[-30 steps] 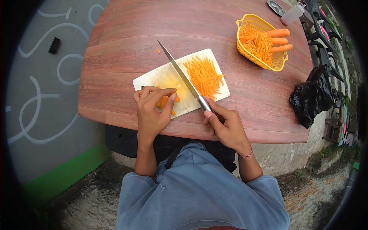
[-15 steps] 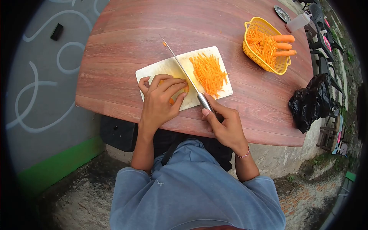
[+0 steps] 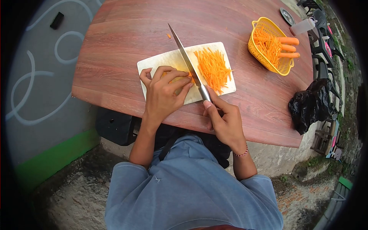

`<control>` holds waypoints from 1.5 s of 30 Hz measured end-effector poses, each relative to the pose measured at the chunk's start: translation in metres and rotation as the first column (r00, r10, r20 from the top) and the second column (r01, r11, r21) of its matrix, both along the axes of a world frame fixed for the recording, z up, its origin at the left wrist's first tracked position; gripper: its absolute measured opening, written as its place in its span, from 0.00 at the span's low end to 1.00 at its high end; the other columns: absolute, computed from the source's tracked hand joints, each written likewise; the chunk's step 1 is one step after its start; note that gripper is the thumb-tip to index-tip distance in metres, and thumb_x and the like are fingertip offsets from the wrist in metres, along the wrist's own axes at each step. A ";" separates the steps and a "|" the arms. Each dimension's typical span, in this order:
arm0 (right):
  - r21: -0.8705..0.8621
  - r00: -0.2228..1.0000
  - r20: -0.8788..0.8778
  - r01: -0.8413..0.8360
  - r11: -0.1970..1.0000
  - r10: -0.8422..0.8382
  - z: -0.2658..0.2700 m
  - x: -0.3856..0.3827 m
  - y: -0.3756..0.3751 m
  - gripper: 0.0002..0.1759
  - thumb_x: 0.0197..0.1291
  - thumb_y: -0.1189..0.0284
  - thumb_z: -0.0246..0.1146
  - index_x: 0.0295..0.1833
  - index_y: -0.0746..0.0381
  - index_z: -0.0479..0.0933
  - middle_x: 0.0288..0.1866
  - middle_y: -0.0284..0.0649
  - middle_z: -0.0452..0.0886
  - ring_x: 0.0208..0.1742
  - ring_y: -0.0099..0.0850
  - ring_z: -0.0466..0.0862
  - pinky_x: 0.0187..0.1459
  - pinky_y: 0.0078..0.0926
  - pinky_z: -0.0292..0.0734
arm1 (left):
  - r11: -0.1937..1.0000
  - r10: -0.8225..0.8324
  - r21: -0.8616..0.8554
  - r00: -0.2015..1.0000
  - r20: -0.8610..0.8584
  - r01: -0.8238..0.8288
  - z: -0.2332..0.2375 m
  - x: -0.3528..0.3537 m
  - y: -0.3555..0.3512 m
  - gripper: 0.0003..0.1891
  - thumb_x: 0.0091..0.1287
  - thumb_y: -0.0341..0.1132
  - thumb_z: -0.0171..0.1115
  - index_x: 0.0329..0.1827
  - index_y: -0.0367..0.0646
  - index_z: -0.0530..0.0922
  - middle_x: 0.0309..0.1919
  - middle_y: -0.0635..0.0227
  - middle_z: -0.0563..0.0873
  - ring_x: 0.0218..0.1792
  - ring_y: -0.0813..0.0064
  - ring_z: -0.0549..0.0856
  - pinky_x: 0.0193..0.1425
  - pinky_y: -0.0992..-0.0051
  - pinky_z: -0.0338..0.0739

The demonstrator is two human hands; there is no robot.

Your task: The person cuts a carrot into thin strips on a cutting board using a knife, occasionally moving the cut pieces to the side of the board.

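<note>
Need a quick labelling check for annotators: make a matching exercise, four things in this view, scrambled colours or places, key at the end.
Things:
1. knife
2. basket
3. cutting board
4. plastic bag

Colours or places:
A. white
B. black
C. in the right hand
D. yellow

Pairs: 1-C, 2-D, 3-A, 4-B

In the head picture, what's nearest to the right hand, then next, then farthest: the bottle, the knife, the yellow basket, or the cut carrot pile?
From the right hand:
1. Knife: gripped in it.
2. Cut carrot pile: just ahead, on the board.
3. Yellow basket: ahead and to the right.
4. Bottle: beyond the basket, farther right.
</note>
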State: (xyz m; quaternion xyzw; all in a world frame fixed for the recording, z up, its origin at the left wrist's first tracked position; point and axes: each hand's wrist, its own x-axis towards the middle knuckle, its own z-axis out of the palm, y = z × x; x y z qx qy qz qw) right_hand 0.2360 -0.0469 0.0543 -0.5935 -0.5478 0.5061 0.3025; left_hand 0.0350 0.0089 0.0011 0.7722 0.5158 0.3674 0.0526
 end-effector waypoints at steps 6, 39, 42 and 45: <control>0.096 0.995 0.097 -0.012 0.995 0.003 0.001 -0.006 -0.013 0.25 0.78 0.72 0.65 0.75 0.71 0.78 0.34 0.59 0.85 0.33 0.43 0.89 0.39 0.36 0.81 | 1.000 -0.002 0.007 1.000 -0.015 0.002 -0.001 -0.001 0.001 0.04 0.64 0.40 0.80 0.39 0.55 0.96 0.45 0.84 0.95 0.55 0.75 0.87 0.72 0.47 0.55; 0.079 0.998 0.027 0.051 0.996 -0.053 -0.002 -0.004 -0.013 0.23 0.77 0.74 0.66 0.73 0.73 0.80 0.37 0.61 0.85 0.30 0.31 0.82 0.41 0.32 0.80 | 1.000 0.001 0.017 1.000 0.002 -0.001 -0.002 -0.001 0.000 0.06 0.62 0.38 0.82 0.40 0.53 0.95 0.44 0.84 0.96 0.55 0.74 0.88 0.72 0.48 0.56; -0.056 0.994 0.104 0.024 0.998 -0.018 0.003 -0.002 -0.015 0.23 0.78 0.74 0.66 0.73 0.73 0.79 0.45 0.64 0.89 0.36 0.35 0.89 0.45 0.32 0.83 | 1.000 0.000 0.015 1.000 0.004 0.000 -0.003 -0.001 0.001 0.05 0.63 0.38 0.82 0.39 0.53 0.95 0.44 0.84 0.96 0.55 0.74 0.88 0.72 0.48 0.56; 0.039 0.997 0.073 0.026 0.999 -0.029 0.000 -0.003 -0.019 0.23 0.78 0.74 0.66 0.73 0.73 0.79 0.48 0.64 0.90 0.40 0.37 0.93 0.48 0.32 0.84 | 1.000 -0.003 0.013 1.000 0.002 0.003 -0.003 -0.002 0.000 0.05 0.63 0.38 0.81 0.39 0.54 0.95 0.45 0.85 0.95 0.55 0.74 0.87 0.72 0.47 0.55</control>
